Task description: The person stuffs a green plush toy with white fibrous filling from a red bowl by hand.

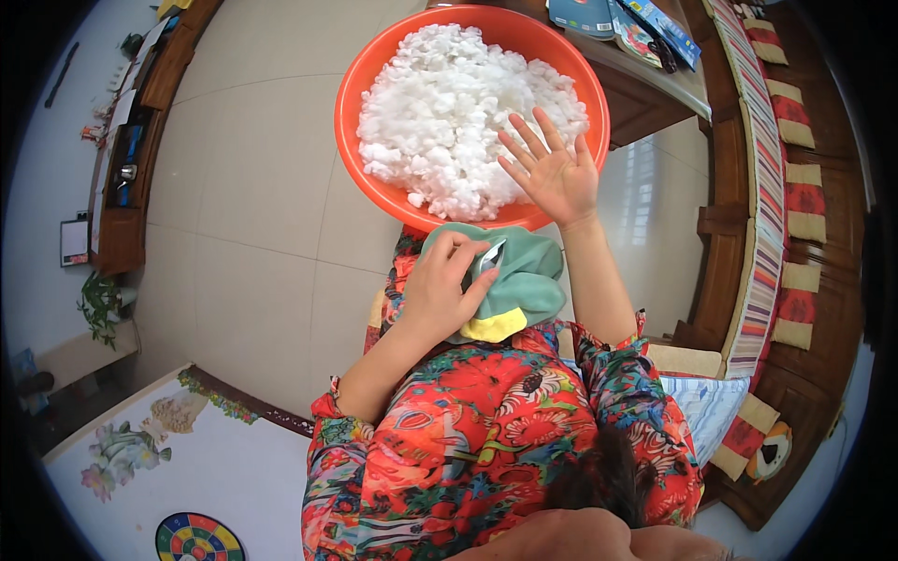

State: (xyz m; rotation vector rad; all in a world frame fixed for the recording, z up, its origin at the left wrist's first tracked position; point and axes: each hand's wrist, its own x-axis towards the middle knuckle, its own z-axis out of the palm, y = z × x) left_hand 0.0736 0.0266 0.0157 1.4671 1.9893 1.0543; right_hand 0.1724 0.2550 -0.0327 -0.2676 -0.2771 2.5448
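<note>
On my lap lies a green plush fabric piece [523,263] with a yellow patch [494,325] at its lower edge. My left hand [442,277] grips it at a small opening [493,257], where something pale and something dark show; what they are I cannot tell. Raised over the right side of a basin, my right hand [558,179] is empty, palm towards me and fingers spread. The orange plastic basin [349,137] stands in front of my knees, heaped with white fibre stuffing [456,112] in loose clumps.
Books [586,17] and a dark object [661,55] rest on a wooden table [645,98] beyond the basin. A wooden bench [751,175] with striped covering and cushions runs along the right. To the left are a wooden cabinet [116,238] and a potted plant [102,305].
</note>
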